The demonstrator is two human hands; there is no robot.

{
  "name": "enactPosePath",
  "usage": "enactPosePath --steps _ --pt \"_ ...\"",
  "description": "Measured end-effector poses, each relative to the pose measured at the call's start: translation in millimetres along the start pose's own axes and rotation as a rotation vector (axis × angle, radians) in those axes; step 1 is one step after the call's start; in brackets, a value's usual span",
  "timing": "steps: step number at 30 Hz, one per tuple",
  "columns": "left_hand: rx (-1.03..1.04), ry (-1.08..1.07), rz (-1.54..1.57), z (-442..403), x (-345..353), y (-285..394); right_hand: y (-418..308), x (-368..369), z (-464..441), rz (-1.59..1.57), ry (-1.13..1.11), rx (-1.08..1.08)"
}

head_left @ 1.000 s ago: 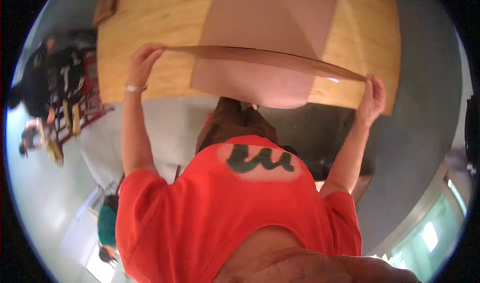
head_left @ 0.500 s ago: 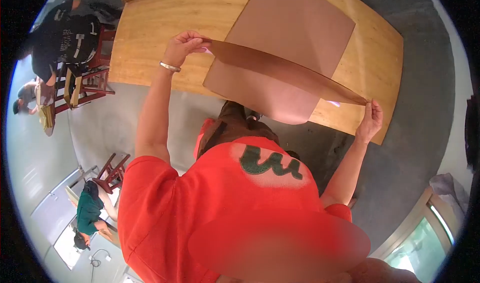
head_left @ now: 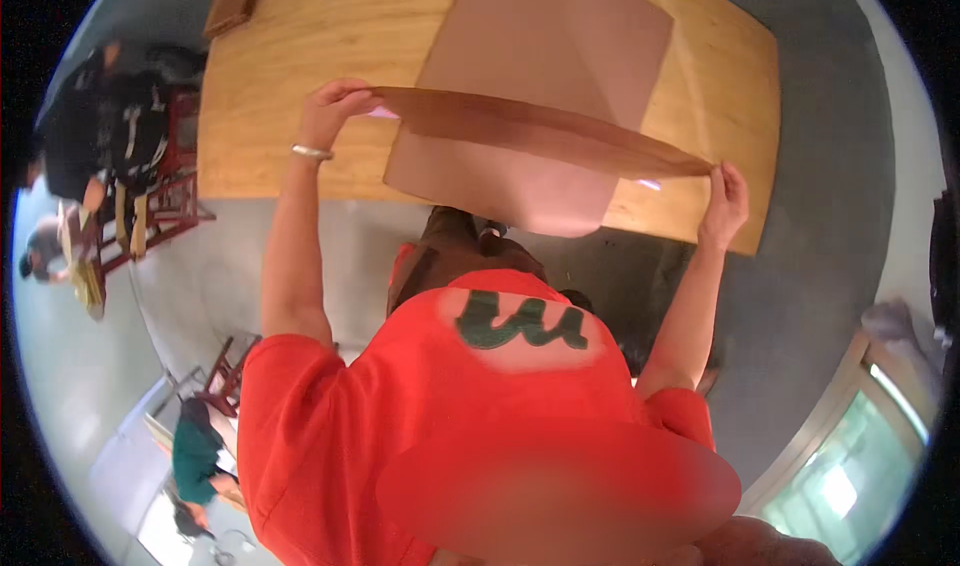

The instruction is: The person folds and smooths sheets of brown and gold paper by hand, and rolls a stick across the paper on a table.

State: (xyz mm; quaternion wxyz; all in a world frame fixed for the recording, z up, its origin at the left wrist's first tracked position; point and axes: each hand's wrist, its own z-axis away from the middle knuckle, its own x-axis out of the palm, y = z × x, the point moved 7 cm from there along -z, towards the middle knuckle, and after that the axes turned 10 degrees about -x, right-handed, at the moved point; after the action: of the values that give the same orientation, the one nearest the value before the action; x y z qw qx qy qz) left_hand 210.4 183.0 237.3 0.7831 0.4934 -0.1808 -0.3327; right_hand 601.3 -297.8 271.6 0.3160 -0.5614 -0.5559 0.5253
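Note:
A thin brown sheet [head_left: 530, 126] is stretched between my two hands above a wooden table [head_left: 310, 46]. My left hand [head_left: 338, 111], with a bracelet at the wrist, pinches its left end. At the right end, the fingers of my right hand [head_left: 728, 201] close on the sheet's corner. Beneath it a larger brown sheet [head_left: 550, 41] lies flat across the table, its rounded near end reaching over the front edge. The held sheet is seen nearly edge-on and bows between my hands.
Brown pieces [head_left: 235, 1] lie at the table's far left corner. Left of the table, a person in black [head_left: 105, 131] is beside red-brown stools [head_left: 180, 186]. A person in green [head_left: 195, 451] is at the lower left. A glass door [head_left: 850, 466] is at the lower right.
The view has tilted and shifted between frames. Both hands keep hold of the sheet's ends, now slightly closer together than in the first frame.

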Motion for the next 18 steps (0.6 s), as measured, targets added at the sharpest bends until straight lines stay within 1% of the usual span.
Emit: enactPosePath --steps 1,2,3,4,5,8,11,14,16,18 --pt "0.006 0.023 -0.001 -1.9 -0.7 0.4 -5.2 1.4 0.3 0.014 0.001 -0.009" --pt "0.003 -0.010 -0.007 -5.7 -1.8 -1.3 -4.9 3.1 -2.2 0.021 -0.002 -0.020" --pt "0.022 -0.006 -0.098 -17.5 -0.3 1.6 5.4 -5.4 -5.1 0.043 0.042 -0.009" --pt "0.040 0.029 -0.179 -21.1 -5.9 0.5 11.5 0.7 -11.1 -0.047 0.019 -0.028" --pt "0.034 0.016 -0.183 -23.8 -3.1 2.2 12.4 6.7 -13.8 -0.138 -0.008 -0.045" --pt "0.038 0.007 -0.206 -24.0 0.7 10.9 10.3 6.2 -14.4 -0.119 -0.011 -0.012" --pt "0.033 0.006 -0.154 -7.5 3.2 16.0 2.5 2.4 -6.0 -0.135 0.004 -0.008" --pt "0.041 0.006 -0.192 7.6 7.6 32.8 -2.3 -4.4 4.3 -0.183 0.019 0.009" --pt "0.017 0.037 -0.264 25.3 9.7 39.8 -10.4 -9.9 18.0 -0.158 0.003 0.017" --pt "-0.004 0.023 -0.280 38.3 3.4 33.4 -15.6 -17.1 32.0 -0.131 -0.009 0.025"
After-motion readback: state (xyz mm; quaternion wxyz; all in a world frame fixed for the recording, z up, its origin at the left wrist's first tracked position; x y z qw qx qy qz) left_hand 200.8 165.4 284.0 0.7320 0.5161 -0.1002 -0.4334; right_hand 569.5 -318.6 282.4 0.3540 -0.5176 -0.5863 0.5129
